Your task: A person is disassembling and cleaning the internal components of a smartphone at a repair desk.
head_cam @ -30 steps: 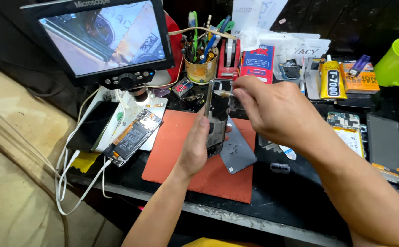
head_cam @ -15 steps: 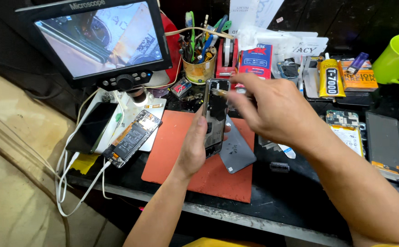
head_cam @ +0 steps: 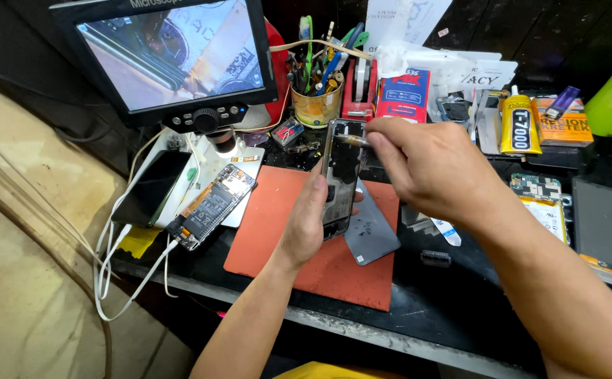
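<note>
The left hand (head_cam: 307,226) is closed around an opened phone (head_cam: 341,175), holding it upright by its long edges above the orange work mat (head_cam: 278,238). The right hand (head_cam: 428,165) is pinched shut on a thin metal tool (head_cam: 351,140), tip at the phone's upper end. The phone appears light, stiff and thin, with exposed internals that look fragile; gripping the frame edges, clear of the components, seems soundest. A detached grey back cover (head_cam: 372,235) lies on the mat just beside it.
</note>
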